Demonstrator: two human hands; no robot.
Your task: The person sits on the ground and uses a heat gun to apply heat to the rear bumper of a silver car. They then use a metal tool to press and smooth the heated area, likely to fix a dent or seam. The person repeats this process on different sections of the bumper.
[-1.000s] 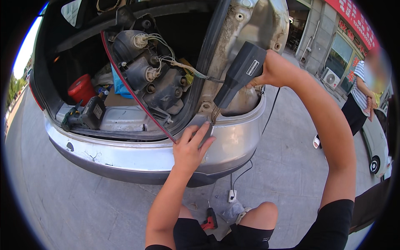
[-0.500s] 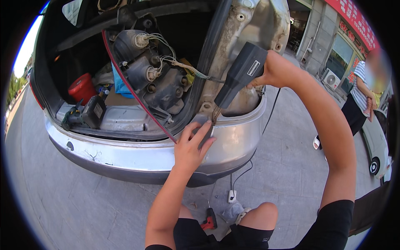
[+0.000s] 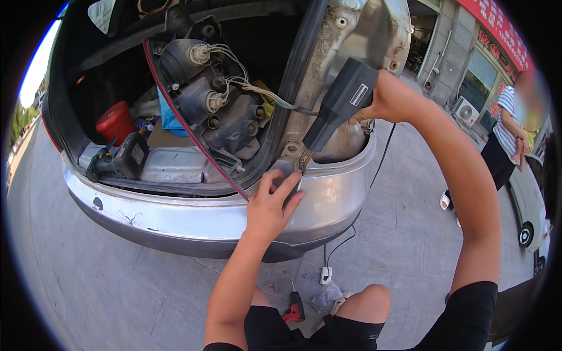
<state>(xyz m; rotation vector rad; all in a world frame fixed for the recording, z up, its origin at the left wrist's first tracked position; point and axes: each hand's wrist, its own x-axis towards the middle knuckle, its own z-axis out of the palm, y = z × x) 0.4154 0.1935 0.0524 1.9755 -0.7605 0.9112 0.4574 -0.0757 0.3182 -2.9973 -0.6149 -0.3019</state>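
My right hand (image 3: 393, 98) is wrapped round a black corded gun-shaped tool (image 3: 345, 96), tilted down to the left. Two thin metal prongs (image 3: 305, 158) stick out of its nose, their tips beside my left fingertips. With bent fingers, my left hand (image 3: 270, 202) holds a dark grey plastic piece (image 3: 285, 168) above the silver bumper (image 3: 193, 221); most of it is hidden by the fingers. Just left of that hand ends the red edge of a detached tail light (image 3: 225, 126), its back turned up and its bulb sockets wired to the car by a cable bundle (image 3: 266, 93).
In the open trunk sit a red round container (image 3: 115, 123) and a dark cordless tool (image 3: 130, 157). A red-and-black drill (image 3: 294, 308) and a white power strip (image 3: 326, 275) lie on the paving near my legs. The tool's black cord (image 3: 383, 153) hangs down right of the bumper. A person (image 3: 504, 137) stands at right.
Almost nothing differs. The prongs and my left fingers have shifted very slightly to the right, and both hands keep their grip.
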